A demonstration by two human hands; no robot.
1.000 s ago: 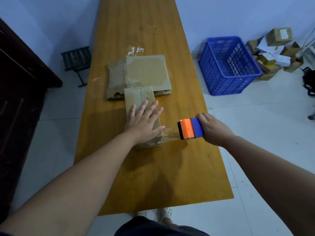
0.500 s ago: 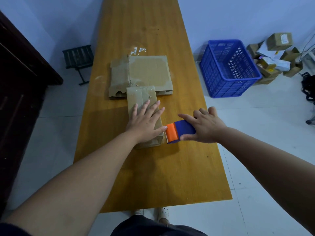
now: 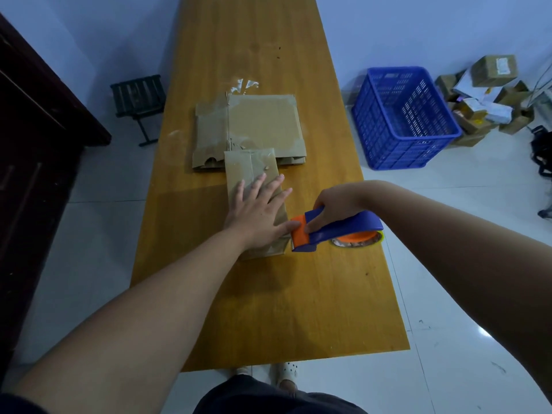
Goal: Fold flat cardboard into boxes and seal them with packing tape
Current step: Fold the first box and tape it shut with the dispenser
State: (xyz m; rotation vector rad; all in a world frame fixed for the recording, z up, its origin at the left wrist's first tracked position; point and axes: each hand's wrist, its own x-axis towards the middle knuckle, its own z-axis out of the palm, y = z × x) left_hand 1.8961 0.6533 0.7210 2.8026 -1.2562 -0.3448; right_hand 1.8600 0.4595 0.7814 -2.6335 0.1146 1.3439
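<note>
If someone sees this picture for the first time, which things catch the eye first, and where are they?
Probably the orange-and-blue tape dispenser, gripped by the right hand at the near right edge of the small cardboard box, mid-table. The left hand presses flat on that box. The blue crate on the floor right of the wooden table also stands out.

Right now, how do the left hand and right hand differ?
Pose: the left hand lies flat, fingers spread; the right hand is curled.
Hold: the left hand presses on the box; the right hand grips the tape dispenser.
Place: the left hand is on top of the box; the right hand is beside its right edge.
Shared: both are at the box's near end.
</note>
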